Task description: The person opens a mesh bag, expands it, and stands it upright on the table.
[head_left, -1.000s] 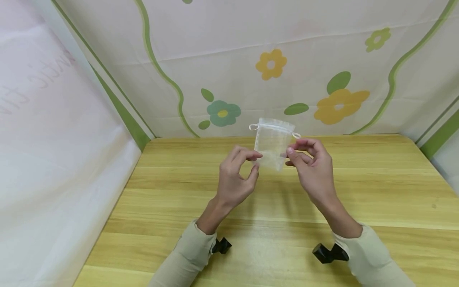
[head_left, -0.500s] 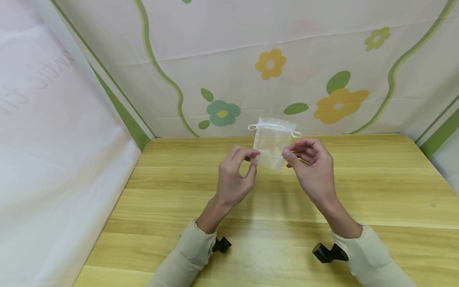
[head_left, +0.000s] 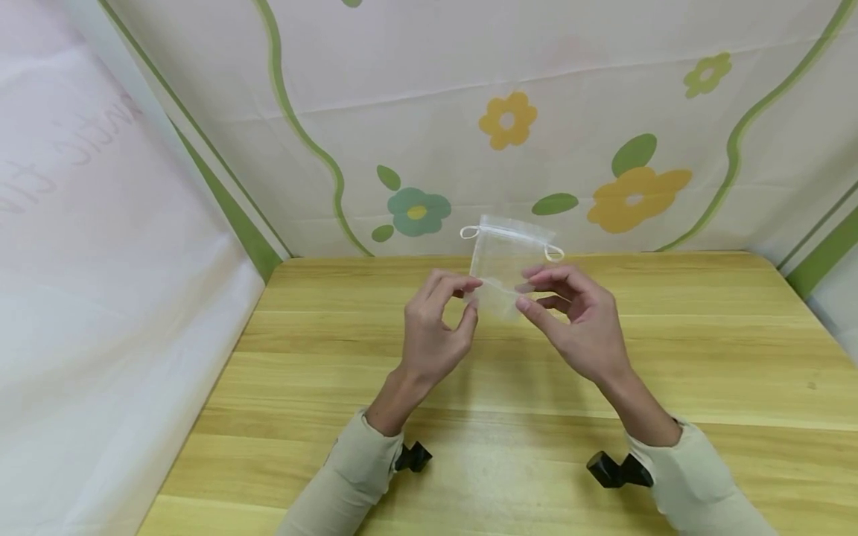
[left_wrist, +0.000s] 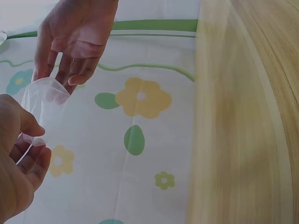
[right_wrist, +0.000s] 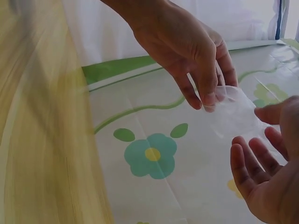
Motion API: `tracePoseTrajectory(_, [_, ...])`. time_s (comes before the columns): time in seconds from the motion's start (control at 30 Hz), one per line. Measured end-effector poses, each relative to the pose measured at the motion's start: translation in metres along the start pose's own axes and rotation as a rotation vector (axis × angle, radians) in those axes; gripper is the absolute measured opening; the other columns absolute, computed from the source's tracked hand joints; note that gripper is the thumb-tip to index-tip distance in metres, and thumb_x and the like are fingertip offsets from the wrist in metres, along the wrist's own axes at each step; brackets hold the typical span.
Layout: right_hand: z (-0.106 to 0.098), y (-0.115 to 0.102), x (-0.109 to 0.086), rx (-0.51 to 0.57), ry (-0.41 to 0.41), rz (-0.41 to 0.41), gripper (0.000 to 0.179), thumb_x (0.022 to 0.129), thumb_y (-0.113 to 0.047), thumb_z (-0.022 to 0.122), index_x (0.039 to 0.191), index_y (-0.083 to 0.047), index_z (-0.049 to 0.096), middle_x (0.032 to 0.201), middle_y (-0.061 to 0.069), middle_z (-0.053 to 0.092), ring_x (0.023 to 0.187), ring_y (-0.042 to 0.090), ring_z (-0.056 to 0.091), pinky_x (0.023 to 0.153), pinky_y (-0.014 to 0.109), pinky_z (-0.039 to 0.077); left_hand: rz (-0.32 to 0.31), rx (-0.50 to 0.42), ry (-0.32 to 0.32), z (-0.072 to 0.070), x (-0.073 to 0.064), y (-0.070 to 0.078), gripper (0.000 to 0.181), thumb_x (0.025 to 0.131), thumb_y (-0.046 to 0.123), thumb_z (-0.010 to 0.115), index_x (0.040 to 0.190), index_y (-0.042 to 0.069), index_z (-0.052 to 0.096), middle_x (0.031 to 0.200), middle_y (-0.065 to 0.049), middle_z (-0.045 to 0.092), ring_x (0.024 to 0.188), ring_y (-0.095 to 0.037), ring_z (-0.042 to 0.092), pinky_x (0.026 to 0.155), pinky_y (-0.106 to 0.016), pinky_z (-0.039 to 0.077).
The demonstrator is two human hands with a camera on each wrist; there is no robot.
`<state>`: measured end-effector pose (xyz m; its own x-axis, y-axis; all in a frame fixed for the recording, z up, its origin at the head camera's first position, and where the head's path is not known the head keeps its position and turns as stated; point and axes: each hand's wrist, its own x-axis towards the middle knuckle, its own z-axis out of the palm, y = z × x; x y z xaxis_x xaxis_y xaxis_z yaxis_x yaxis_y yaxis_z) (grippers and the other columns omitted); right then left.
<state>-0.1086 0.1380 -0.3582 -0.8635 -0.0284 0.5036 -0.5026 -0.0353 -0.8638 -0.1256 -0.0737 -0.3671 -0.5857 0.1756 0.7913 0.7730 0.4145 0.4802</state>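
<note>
A small sheer white drawstring pouch (head_left: 507, 257) hangs over the table in the head view, its mouth upward, with a white cord loop (head_left: 554, 253) at each side. My left hand (head_left: 436, 320) pinches its lower left corner between thumb and fingers; the left wrist view shows fabric bunched in that grip. My right hand (head_left: 579, 320) is at the lower right edge, thumb and fingers apart. In the right wrist view, the right thumb tip (right_wrist: 261, 113) is right at the sheer fabric (right_wrist: 233, 114), and the other fingers are spread loosely below it.
The wooden table (head_left: 509, 461) lies under both hands. A pale cloth backdrop (head_left: 429, 97) with printed flowers stands behind the table's far edge, and another white cloth (head_left: 100, 313) hangs along the left. Black mounts (head_left: 620, 470) stick out at both sleeves.
My right hand has moved left and slightly down along the pouch's edge, and its fingers have parted from the thumb. The pouch has shifted slightly left; my left hand keeps its pinch.
</note>
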Motion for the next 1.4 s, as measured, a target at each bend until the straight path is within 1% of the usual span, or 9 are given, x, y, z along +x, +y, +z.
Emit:
tracePoseTrajectory(0.13, [-0.002,0.001,0.000,-0.007,-0.037,-0.034,0.024,0.088,0.021,0.073,0.110,0.012,0.068,0.117,0.007,0.073,0.100,0.011,0.076,0.082,0.019,0.062,0.018,-0.009,-0.017,-0.003,0.001,-0.002,0.024,0.088,-0.013,0.073,0.110,-0.003,0.074,0.105,-0.016,0.071,0.094,-0.026,0.071,0.088,-0.030,0.063])
tracePoseTrajectory(0.27, [-0.003,0.002,0.001,-0.018,-0.010,-0.041,0.017,0.091,0.019,0.072,0.106,0.012,0.069,0.114,0.009,0.074,0.098,0.011,0.077,0.080,0.019,0.063,0.053,-0.037,-0.040,-0.005,0.001,-0.005,0.034,0.083,-0.016,0.070,0.114,-0.002,0.073,0.109,-0.015,0.071,0.098,-0.026,0.070,0.088,-0.032,0.063])
tracePoseTrajectory(0.37, [-0.004,0.001,0.002,-0.039,0.003,-0.034,0.014,0.091,0.019,0.071,0.103,0.011,0.070,0.111,0.010,0.074,0.097,0.011,0.078,0.080,0.019,0.063,0.050,-0.077,-0.042,-0.005,0.001,-0.006,0.036,0.081,-0.017,0.067,0.114,-0.003,0.071,0.110,-0.017,0.071,0.099,-0.028,0.070,0.089,-0.032,0.064])
tracePoseTrajectory(0.6, [-0.005,0.003,0.001,-0.119,0.000,-0.045,0.006,0.094,0.009,0.076,0.099,0.007,0.073,0.106,0.001,0.076,0.093,0.008,0.076,0.081,0.017,0.062,-0.089,-0.212,0.022,-0.002,0.000,-0.004,0.018,0.091,-0.013,0.070,0.107,-0.010,0.063,0.103,-0.023,0.069,0.094,-0.034,0.074,0.088,-0.036,0.067])
tracePoseTrajectory(0.77, [-0.005,0.006,0.002,-0.152,0.004,-0.072,0.006,0.094,0.006,0.078,0.097,0.005,0.074,0.104,-0.002,0.078,0.092,0.009,0.076,0.081,0.017,0.062,-0.166,-0.252,0.018,-0.001,0.000,-0.004,0.030,0.092,-0.013,0.074,0.116,-0.012,0.057,0.103,-0.025,0.069,0.090,-0.034,0.075,0.086,-0.034,0.067])
tracePoseTrajectory(0.83, [-0.005,0.008,0.002,-0.168,0.009,-0.073,0.008,0.092,0.010,0.078,0.096,0.004,0.073,0.103,-0.003,0.078,0.091,0.009,0.076,0.081,0.017,0.062,-0.186,-0.256,0.013,-0.001,0.000,-0.004,0.036,0.092,-0.014,0.075,0.122,-0.011,0.056,0.103,-0.025,0.070,0.089,-0.034,0.074,0.085,-0.033,0.067])
tracePoseTrajectory(1.07, [-0.005,0.013,0.003,-0.223,0.021,-0.051,0.016,0.088,0.016,0.078,0.095,0.006,0.069,0.100,-0.008,0.079,0.089,0.005,0.075,0.078,0.016,0.061,-0.257,-0.226,-0.026,0.002,-0.001,-0.005,0.039,0.092,-0.012,0.075,0.127,-0.006,0.058,0.099,-0.021,0.077,0.090,-0.032,0.076,0.081,-0.033,0.066])
tracePoseTrajectory(1.3, [-0.009,0.019,0.005,-0.353,0.017,0.018,0.029,0.089,0.008,0.082,0.110,0.006,0.062,0.102,0.018,0.080,0.091,-0.005,0.073,0.078,0.013,0.060,-0.311,-0.117,-0.079,0.001,-0.001,-0.009,0.037,0.092,-0.008,0.077,0.126,-0.004,0.061,0.097,-0.018,0.079,0.084,-0.029,0.076,0.069,-0.028,0.064])
tracePoseTrajectory(1.4, [-0.010,0.020,0.006,-0.401,0.001,0.060,0.034,0.091,0.003,0.083,0.119,0.003,0.062,0.103,0.020,0.081,0.089,-0.008,0.071,0.078,0.011,0.059,-0.335,-0.085,-0.109,0.001,-0.002,-0.010,0.038,0.093,-0.007,0.078,0.127,-0.003,0.061,0.098,-0.017,0.079,0.083,-0.027,0.076,0.068,-0.026,0.064])
